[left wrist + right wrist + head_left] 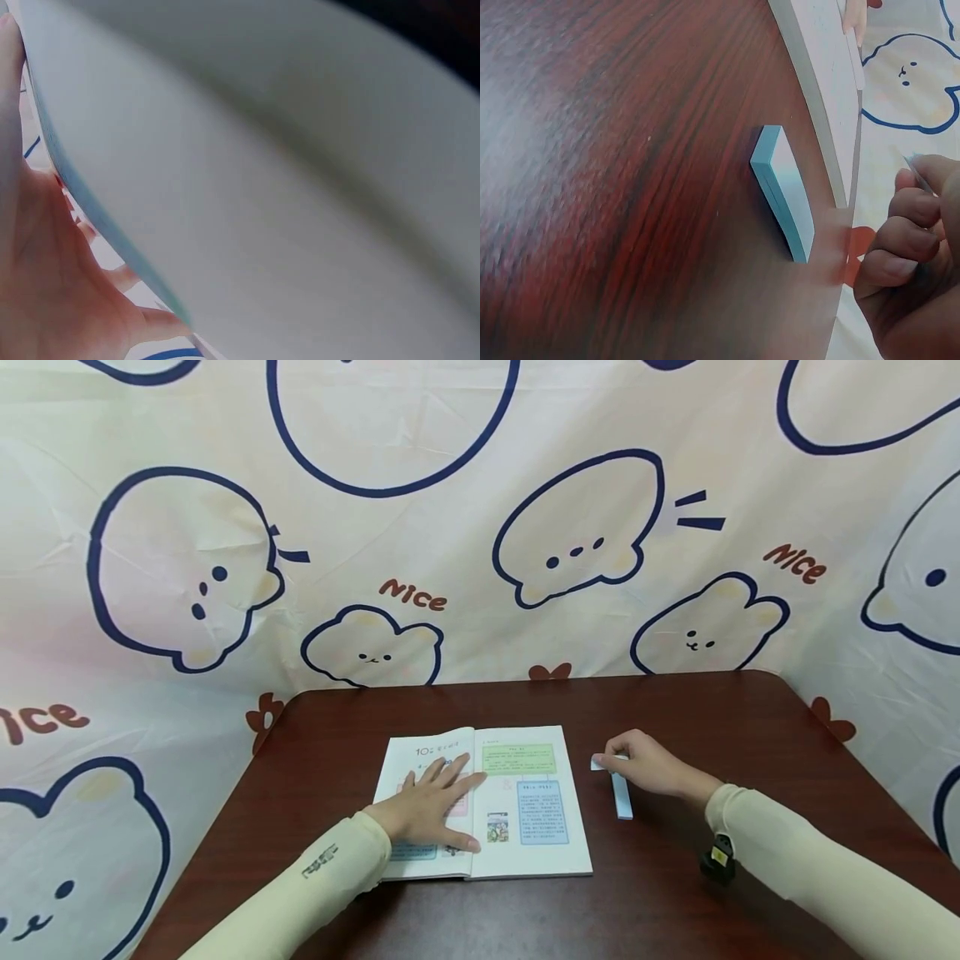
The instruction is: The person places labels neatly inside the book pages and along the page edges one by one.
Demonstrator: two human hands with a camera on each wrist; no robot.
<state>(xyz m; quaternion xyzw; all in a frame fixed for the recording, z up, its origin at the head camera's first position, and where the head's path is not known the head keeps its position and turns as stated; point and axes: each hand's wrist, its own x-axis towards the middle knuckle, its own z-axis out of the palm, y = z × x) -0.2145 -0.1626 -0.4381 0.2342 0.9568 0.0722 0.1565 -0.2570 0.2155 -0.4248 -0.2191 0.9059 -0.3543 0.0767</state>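
Observation:
An open book [536, 860] with printed pages lies on the dark wood table. My left hand [435, 806] rests on its left page with the fingers spread. In the left wrist view the left hand [60, 277] shows beside a large, blurred pale surface. My right hand [652, 764] is to the right of the book and pinches a small pale paper slip [597, 762] between thumb and fingers. Just below that hand lies a narrow light-blue sticky-note pad [622, 797]. The right wrist view shows the pad [784, 195] flat on the table, apart from the right hand [915, 262].
The dark reddish-brown table [337, 735] has rounded far corners. A cloth [465, 543] printed with cartoon animals hangs behind it and along both sides. A black device [718, 860] with a yellow patch is worn at the right wrist.

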